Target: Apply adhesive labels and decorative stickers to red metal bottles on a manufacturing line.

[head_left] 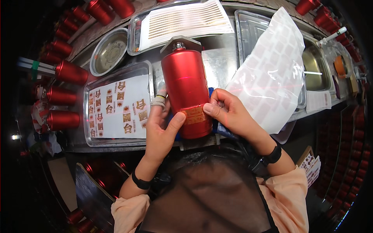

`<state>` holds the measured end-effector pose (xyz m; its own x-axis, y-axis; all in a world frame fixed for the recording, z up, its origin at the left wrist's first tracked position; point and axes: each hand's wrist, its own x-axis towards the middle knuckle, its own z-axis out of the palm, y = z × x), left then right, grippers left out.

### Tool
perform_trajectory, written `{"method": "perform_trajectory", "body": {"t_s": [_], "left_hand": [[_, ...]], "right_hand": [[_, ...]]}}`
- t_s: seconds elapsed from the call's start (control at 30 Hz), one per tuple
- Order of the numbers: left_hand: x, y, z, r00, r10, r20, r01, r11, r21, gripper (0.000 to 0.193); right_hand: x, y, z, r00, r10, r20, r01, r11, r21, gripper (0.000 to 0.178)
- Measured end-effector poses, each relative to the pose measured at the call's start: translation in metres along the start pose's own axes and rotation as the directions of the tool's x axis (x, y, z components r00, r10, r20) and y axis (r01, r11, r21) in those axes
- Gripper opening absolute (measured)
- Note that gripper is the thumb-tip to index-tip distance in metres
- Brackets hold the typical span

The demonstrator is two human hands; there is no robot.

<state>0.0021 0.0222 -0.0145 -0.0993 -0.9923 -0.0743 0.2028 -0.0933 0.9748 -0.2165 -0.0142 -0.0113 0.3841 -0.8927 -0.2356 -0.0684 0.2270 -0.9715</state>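
At the middle of the bench's (219, 48) near edge, the red bottle (184, 81), our left grip (160, 126) and right grip (230, 111) block the way. Right of the bottle, we have bare steel to pass over until a tray (134, 37) toward the far edge stops us. The plastic sheet (268, 73) obstructs the right side; the sticker tray (116, 142) fills the near left corner, a bowl (108, 52) beyond it.

The left hand (159, 128) and right hand (232, 112) hold a red bottle (185, 83), thumbs (176, 121) at its gold label (193, 115); left of the bottle lies a sticker sheet (118, 105), right, plastic (270, 73).
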Motion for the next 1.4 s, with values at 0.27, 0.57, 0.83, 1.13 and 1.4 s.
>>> {"method": "perform_trajectory", "body": {"t_s": [0.27, 0.57, 0.83, 1.13, 1.4], "left_hand": [[-0.001, -0.002, -0.003, 1.0, 0.007, -0.031, -0.007, 1.0, -0.005, 0.08], [-0.003, -0.002, -0.008, 0.998, 0.042, 0.047, -0.044, 0.998, 0.051, 0.083], [-0.005, -0.003, -0.01, 0.998, 0.043, 0.038, -0.044, 0.999, 0.018, 0.084], [-0.005, -0.003, -0.009, 0.997, 0.07, 0.024, -0.069, 0.997, -0.019, 0.082], [-0.005, -0.011, -0.014, 0.994, 0.099, 0.046, -0.096, 0.993, -0.073, 0.08]], "right_hand": [[0.001, -0.005, 0.004, 0.999, 0.037, -0.003, -0.037, 0.999, 0.039, 0.031], [-0.009, -0.003, 0.003, 0.997, -0.08, -0.016, 0.078, 0.991, -0.113, 0.03], [-0.012, -0.049, 0.01, 0.891, 0.155, -0.427, -0.036, 0.961, 0.273, 0.028], [-0.03, -0.041, 0.026, 0.883, -0.23, -0.408, 0.101, 0.944, -0.314, 0.03], [-0.022, -0.05, 0.033, 0.745, -0.611, -0.267, 0.285, 0.653, -0.702, 0.032]]}}
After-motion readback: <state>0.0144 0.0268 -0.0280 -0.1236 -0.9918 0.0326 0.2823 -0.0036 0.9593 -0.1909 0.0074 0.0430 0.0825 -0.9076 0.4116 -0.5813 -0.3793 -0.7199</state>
